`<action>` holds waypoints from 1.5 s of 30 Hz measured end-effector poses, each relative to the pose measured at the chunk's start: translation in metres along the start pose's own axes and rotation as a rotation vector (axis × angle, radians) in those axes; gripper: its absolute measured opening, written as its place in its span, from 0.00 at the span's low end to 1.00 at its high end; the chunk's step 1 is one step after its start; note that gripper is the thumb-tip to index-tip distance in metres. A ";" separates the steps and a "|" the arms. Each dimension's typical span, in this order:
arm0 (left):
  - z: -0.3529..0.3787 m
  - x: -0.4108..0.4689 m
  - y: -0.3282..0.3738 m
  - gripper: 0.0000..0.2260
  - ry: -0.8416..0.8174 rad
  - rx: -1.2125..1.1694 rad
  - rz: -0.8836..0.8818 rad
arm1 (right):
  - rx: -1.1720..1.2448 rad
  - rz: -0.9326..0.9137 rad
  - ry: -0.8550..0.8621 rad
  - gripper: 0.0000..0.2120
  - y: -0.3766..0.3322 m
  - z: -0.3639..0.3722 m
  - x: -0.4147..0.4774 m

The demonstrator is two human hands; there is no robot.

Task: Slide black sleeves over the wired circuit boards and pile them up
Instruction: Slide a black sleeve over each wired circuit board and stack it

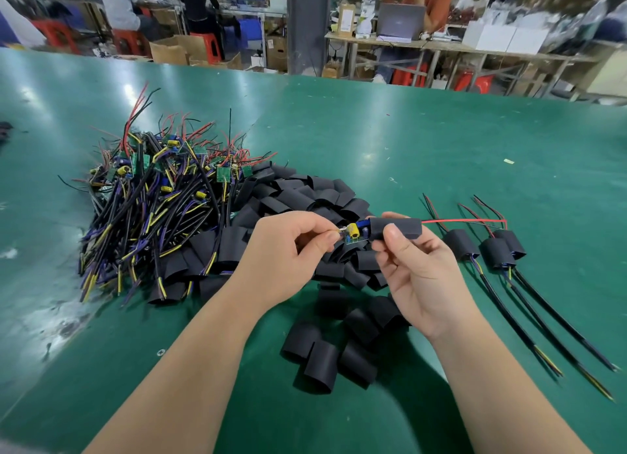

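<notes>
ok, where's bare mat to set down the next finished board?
Bare mat right of the three sleeved boards, and the wide strip beyond both heaps up to the far edge. Crowded: loose sleeves fill the centre, unsleeved boards heaped on their left.

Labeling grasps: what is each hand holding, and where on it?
Left hand pinches the circuit board at its bare end by the yellow capacitor. Right hand holds the black sleeve at its middle, part-slid over the board.
</notes>
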State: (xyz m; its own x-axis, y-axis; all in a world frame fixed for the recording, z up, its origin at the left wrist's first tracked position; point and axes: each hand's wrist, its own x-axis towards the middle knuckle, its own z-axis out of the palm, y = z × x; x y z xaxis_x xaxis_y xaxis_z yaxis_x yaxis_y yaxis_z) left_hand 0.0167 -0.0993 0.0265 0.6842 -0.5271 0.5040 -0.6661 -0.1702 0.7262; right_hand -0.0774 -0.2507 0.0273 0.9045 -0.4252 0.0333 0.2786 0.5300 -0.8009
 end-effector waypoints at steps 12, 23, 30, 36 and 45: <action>-0.002 -0.001 0.004 0.04 -0.004 0.024 0.084 | -0.101 0.057 -0.092 0.14 0.001 -0.001 -0.002; 0.001 -0.002 0.001 0.05 -0.003 0.169 0.163 | -0.186 0.068 -0.026 0.18 0.015 0.007 -0.004; -0.002 -0.001 0.000 0.10 0.132 -0.014 0.029 | 0.027 0.025 0.055 0.18 0.001 0.013 0.002; -0.020 0.007 -0.011 0.10 0.380 -0.053 -0.085 | 0.313 -0.191 0.341 0.03 -0.058 -0.019 0.019; -0.039 0.009 -0.046 0.16 0.312 0.626 -0.512 | -0.723 -0.310 0.716 0.11 -0.087 -0.077 0.023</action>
State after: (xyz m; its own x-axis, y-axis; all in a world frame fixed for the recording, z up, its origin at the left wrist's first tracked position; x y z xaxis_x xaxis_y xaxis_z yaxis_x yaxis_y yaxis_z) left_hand 0.0645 -0.0640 0.0159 0.9339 -0.0234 0.3568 -0.2316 -0.7998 0.5538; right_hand -0.1059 -0.3630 0.0520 0.3607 -0.9241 0.1260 -0.0064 -0.1376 -0.9905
